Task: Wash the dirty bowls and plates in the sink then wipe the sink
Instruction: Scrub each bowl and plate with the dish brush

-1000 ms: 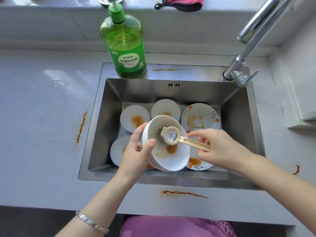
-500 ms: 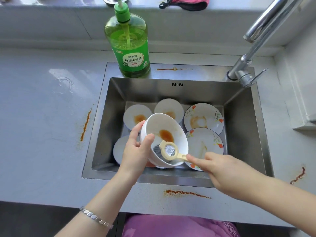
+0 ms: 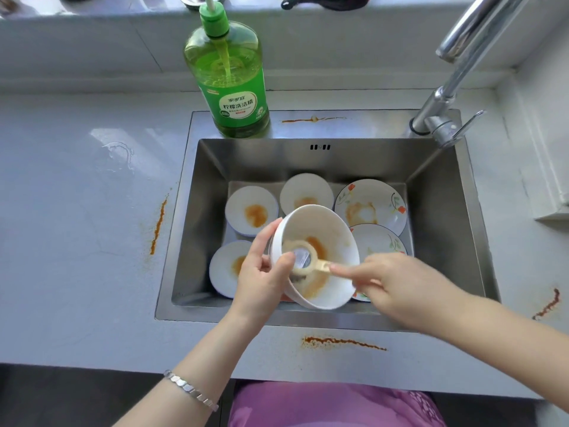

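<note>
Head view, sink station. Item: white bowl (image 3: 337,292), stained orange, held tilted above the sink (image 3: 261,161) so that its inside faces the person. The left hand (image 3: 261,272) grips its rim, thumb over the edge. Item: handled scrub brush (image 3: 303,260), head inside the bowl against the stain. The right hand (image 3: 397,288) pinches the handle and is blurred, likely mid-scrub. Beneath and beyond the hands: three soiled bowls (image 3: 251,211) and two flowered plates (image 3: 371,204) on the sink floor, unwashed. Beyond the left hand: green detergent bottle (image 3: 234,87) on the back ledge. Beyond the right hand: faucet (image 3: 443,97), no water seen.
</note>
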`<state>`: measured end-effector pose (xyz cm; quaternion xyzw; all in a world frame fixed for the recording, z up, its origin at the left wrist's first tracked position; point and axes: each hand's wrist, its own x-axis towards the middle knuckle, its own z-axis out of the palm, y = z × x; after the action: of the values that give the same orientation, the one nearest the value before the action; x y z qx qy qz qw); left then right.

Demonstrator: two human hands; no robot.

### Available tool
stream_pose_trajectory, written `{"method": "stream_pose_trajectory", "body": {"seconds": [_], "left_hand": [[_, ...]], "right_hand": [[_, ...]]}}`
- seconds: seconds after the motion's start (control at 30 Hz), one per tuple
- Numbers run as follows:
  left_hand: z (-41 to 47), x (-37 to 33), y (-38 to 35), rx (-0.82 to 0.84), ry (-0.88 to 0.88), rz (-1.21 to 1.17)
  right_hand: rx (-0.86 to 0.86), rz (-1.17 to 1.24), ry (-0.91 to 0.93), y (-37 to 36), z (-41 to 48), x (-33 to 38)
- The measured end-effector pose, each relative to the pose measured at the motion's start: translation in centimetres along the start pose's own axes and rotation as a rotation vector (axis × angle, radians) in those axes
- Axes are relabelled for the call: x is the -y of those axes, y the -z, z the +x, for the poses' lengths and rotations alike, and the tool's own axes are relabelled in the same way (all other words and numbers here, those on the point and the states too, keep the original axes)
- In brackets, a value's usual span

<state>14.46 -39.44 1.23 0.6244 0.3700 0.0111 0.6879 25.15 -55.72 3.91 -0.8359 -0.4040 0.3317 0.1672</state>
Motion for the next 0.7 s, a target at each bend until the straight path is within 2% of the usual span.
{"method": "stream_pose_trajectory", "body": {"seconds": [0.1, 0.2, 0.27, 0.37, 0.43, 0.53, 0.6, 0.7], "left_hand": [[0.4, -0.4, 1.1, -0.041, 0.006, -0.025], [0.8, -0.4, 1.3, -0.073, -0.004, 0.002], [0.5, -0.4, 0.4, -0.051, 0.021, 0.011], [0.1, -0.9, 0.0, -0.046, 0.073, -0.024], [0.4, -1.4, 0.7, -0.091, 0.079, -0.04], [0.7, -1.4, 0.8, -0.089, 0.076, -0.011], [0.5, -1.2, 0.0, -0.053, 0.105, 0.001], [0.7, -1.4, 0.1, -0.043, 0.133, -0.019]], "right_hand": [[-0.003, -0.185, -0.128, 0.3, -0.5, -1.6], [0.091, 0.05, -0.058, -1.0, -1.8, 0.8], [0.034, 0.178, -0.005, -1.2, -0.8, 1.9], [-0.058, 0.016, -0.152, -0.2, 1.2, 0.0], [0.008, -0.109, -0.182, 0.1, 0.5, -0.8], [0.124, 0.144, -0.103, -0.3, -0.8, 1.6], [0.058, 0.191, -0.08, -0.2, 0.3, 1.7], [-0.049, -0.019, -0.217, 0.5, 1.6, -0.3]]}}
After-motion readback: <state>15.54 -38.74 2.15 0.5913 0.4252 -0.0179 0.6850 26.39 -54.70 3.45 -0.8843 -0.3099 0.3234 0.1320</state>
